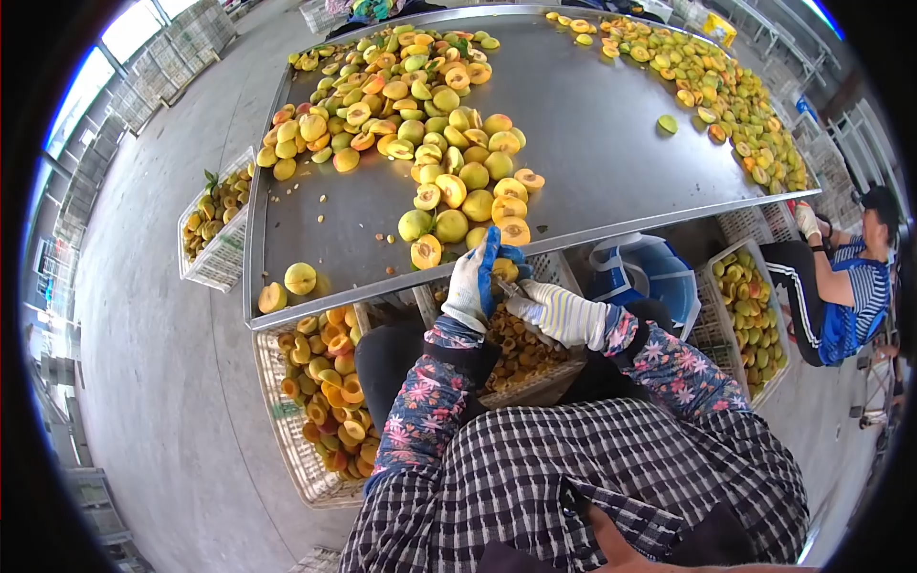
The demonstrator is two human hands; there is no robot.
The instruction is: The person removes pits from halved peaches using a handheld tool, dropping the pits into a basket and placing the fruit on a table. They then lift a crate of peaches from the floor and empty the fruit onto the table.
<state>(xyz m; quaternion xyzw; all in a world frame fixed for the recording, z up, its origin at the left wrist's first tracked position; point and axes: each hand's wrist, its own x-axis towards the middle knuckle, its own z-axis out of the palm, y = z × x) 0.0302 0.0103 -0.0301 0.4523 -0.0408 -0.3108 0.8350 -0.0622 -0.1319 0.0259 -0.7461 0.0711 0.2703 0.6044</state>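
My left hand (474,286), in a white glove with blue-coated fingers, is closed around a peach half (505,270) just past the table's near edge. Close beside it, my right hand (568,315) wears a striped knit glove and is closed on a small metal tool, its tip near the peach half; the tool's exact kind is hard to make out. Under both hands, between my knees, a crate (535,387) holds brown-orange pits or scraps. Whole and halved peaches (449,186) lie heaped on the metal table (583,134) in front of me.
Crates of peach halves stand at my left (291,449) and at the right (716,325). A blue bucket (659,277) sits under the table edge. Another crate of peaches (229,263) is beyond the left side. At right a co-worker (841,277) sits by another peach pile (716,95).
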